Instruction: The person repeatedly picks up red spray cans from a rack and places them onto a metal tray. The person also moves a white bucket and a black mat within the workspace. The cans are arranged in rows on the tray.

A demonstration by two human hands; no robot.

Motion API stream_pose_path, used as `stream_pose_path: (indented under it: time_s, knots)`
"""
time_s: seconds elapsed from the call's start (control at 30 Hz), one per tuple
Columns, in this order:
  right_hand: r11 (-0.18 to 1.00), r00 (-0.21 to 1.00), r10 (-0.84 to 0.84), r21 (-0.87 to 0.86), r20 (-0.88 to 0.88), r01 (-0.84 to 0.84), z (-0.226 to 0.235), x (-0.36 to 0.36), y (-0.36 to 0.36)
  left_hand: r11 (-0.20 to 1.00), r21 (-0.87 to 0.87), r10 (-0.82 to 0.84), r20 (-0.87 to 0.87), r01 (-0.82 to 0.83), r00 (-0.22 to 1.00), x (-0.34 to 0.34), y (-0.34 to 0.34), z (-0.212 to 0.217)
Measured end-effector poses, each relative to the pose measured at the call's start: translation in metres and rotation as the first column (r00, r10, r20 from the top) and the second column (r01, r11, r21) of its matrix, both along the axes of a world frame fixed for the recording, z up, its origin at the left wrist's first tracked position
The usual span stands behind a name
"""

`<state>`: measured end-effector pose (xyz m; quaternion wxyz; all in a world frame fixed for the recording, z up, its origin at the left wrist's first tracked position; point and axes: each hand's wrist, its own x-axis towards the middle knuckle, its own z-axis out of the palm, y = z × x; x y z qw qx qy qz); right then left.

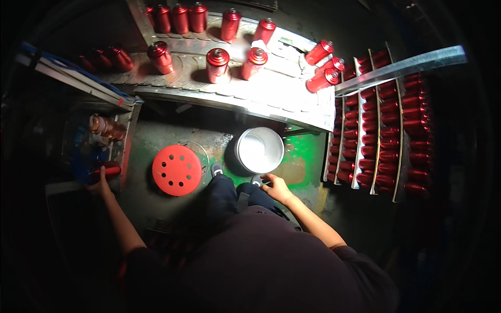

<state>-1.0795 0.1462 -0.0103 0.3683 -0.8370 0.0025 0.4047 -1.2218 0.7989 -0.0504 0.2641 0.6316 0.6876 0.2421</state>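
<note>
My left hand (pixel 99 183) reaches out to the left and is closed around a shiny dark red bottle (pixel 109 170) lying near the side shelf. Some of its fingers are hidden behind the bottle. My right hand (pixel 277 189) hangs in front of my legs, near a white round bucket (pixel 260 150) on the floor. It holds nothing, and its fingers are loosely bent and apart. More red bottles with silver tops, such as the one at the middle front (pixel 217 65), stand spaced out on the brightly lit bench (pixel 292 104) ahead of me.
A red round stool (pixel 177 170) with holes in its seat stands on the floor left of my feet. At the right, many red bottles are stacked in rows between upright dividers (pixel 360 141). A metal bar (pixel 407 70) juts above them. An amber clear bottle (pixel 108 127) lies on the left shelf.
</note>
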Motion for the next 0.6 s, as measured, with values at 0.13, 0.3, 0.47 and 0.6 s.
stream_pose_path:
  time_s: [0.13,0.3,0.47,0.6]
  knots:
    - [0.997,0.997,0.071,-0.023,-0.013,-0.071,-0.011,0.003,-0.015,0.990,0.086,0.093,0.163,-0.108,0.982,-0.016,-0.059,0.004]
    - [0.979,0.979,0.203,-0.020,-0.023,-0.203,-0.009,0.022,-0.049,0.996,0.010,-0.086,0.290,0.086,0.953,0.003,-0.185,-0.020]
    - [0.923,0.923,0.385,0.001,0.013,-0.385,-0.018,0.055,-0.086,0.972,-0.156,-0.059,0.560,0.175,0.826,0.009,-0.324,-0.008]
    - [0.830,0.831,0.549,0.063,0.086,-0.554,-0.032,0.079,-0.119,0.979,-0.147,-0.013,0.642,0.139,0.767,0.000,-0.443,0.026]
